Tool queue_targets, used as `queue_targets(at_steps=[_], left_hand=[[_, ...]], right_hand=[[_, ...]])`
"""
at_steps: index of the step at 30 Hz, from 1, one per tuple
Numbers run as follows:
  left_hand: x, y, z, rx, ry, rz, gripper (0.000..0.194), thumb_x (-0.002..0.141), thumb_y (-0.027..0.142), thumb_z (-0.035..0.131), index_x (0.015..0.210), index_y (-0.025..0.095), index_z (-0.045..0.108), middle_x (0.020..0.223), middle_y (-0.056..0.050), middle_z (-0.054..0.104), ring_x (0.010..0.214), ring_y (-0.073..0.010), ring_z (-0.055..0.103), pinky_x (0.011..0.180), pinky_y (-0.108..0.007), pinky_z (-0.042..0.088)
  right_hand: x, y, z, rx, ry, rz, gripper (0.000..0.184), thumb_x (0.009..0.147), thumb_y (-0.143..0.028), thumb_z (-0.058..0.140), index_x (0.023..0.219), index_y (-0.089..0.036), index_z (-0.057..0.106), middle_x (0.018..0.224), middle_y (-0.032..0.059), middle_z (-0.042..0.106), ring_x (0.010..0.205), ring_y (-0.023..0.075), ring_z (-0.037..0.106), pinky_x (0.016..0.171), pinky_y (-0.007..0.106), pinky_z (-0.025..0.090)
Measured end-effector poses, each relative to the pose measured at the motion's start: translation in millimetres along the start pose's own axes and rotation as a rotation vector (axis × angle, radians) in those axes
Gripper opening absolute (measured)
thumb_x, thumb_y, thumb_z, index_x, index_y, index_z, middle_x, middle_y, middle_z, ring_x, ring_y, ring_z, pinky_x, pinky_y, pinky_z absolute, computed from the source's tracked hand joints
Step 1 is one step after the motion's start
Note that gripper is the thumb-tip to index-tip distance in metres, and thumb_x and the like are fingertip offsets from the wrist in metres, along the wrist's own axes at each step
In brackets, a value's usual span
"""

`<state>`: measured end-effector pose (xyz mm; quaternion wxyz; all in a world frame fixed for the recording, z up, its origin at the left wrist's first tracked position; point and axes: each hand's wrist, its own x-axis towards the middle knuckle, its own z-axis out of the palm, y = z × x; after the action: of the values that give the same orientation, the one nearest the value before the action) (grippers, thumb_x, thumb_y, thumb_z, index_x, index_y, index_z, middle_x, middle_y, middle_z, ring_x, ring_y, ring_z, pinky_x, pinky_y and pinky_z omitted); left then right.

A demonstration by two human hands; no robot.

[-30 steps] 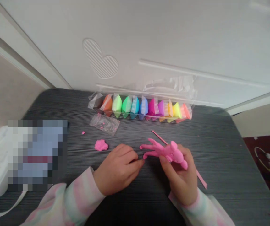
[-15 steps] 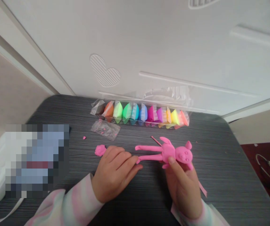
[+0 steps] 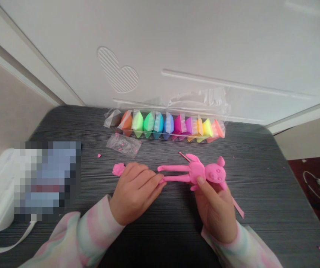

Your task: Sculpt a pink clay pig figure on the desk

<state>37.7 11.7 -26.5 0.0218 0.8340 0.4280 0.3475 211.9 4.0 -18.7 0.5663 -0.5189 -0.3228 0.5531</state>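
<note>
On the table [image 3: 263, 186], beyond the figure [image 3: 196, 170], a clear bag [image 3: 214, 97] holds 11 packs [image 3: 168, 124]; we pinch its belly with our right hand [image 3: 218, 212], its foot with our left hand [image 3: 136, 193].

On the table [image 3: 266, 178], packets [image 3: 158, 124] lie behind the figurine [image 3: 197, 170], a lump [image 3: 118, 169] left of it.

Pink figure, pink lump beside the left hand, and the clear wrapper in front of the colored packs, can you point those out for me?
Pink figure [image 3: 196, 170]: head view, on its torso.
Pink lump [image 3: 117, 169]: head view, on the middle of its visible surface.
Clear wrapper [image 3: 127, 146]: head view, on its film near the middle.
</note>
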Motion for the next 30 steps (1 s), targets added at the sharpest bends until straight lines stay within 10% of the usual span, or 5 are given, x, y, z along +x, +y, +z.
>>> queue_targets(at_steps=[19, 30], left_hand=[[-1.5, -1.5, 2.3, -0.027, -0.037, -0.024, 0.022, 0.071, 0.024, 0.066, 0.088, 0.012, 0.06, 0.068, -0.003, 0.062, 0.069, -0.0166, 0.049, 0.064, -0.032, 0.04], [7.2, 3.1, -6.3, -0.675, -0.239, -0.669, 0.022, 0.079, 0.027, 0.051, 0.079, 0.011, 0.066, 0.066, -0.005, 0.06, 0.059, -0.012, 0.055, 0.053, -0.023, 0.042]], right_hand=[[-4.0, -1.4, -5.2, -0.141, -0.099, -0.19, 0.028, 0.078, -0.019, 0.056, 0.103, -0.027, 0.046, 0.098, 0.0005, 0.063, 0.098, 0.0174, 0.06, 0.088, 0.04, 0.048], [-7.8, -1.5, -9.7, -0.27, -0.051, -0.34, 0.012, 0.078, -0.023, 0.056, 0.088, -0.024, 0.051, 0.081, 0.0003, 0.054, 0.081, 0.0168, 0.057, 0.076, 0.04, 0.048]])
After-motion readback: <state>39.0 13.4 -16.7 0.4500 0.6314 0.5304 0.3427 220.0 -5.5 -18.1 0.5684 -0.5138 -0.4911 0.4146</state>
